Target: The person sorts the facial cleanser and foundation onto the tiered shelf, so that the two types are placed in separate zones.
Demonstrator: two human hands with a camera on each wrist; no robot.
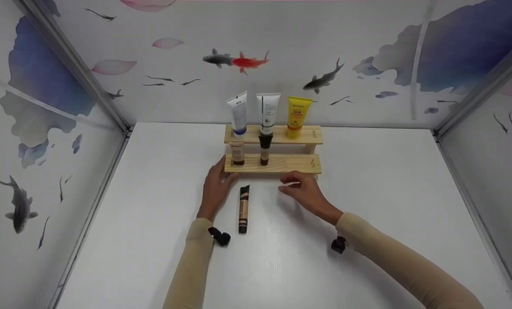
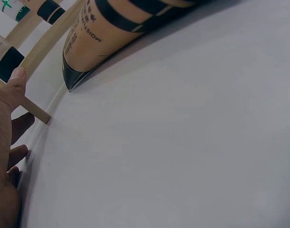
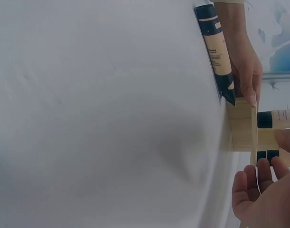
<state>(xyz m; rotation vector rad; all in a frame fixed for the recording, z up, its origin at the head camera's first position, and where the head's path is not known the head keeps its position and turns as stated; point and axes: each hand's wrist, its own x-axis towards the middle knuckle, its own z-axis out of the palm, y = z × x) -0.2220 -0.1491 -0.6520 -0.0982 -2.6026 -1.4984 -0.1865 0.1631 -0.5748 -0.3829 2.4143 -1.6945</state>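
Observation:
A two-tier wooden rack point(image 1: 290, 164) stands at the back of the table. My left hand point(image 1: 215, 189) grips the left end of its lower shelf, the thumb point(image 2: 17, 76) at the front edge and the other fingers around the side. My right hand point(image 1: 305, 192) is at the shelf's front right, fingers loosely bent, nothing held. Between the hands a beige and black tube point(image 1: 243, 210) lies flat on the table. On the lower shelf stand a small beige tube point(image 1: 237, 153) with a dark cap and a slim dark-topped tube point(image 1: 265, 151).
Two white tubes, one with a blue cap point(image 1: 239, 113) and one with a dark stripe point(image 1: 268, 113), stand on the upper shelf beside a yellow tube point(image 1: 298, 116). Fish-patterned panels point(image 1: 281, 43) wall in the white table point(image 1: 380, 180) on the sides and back.

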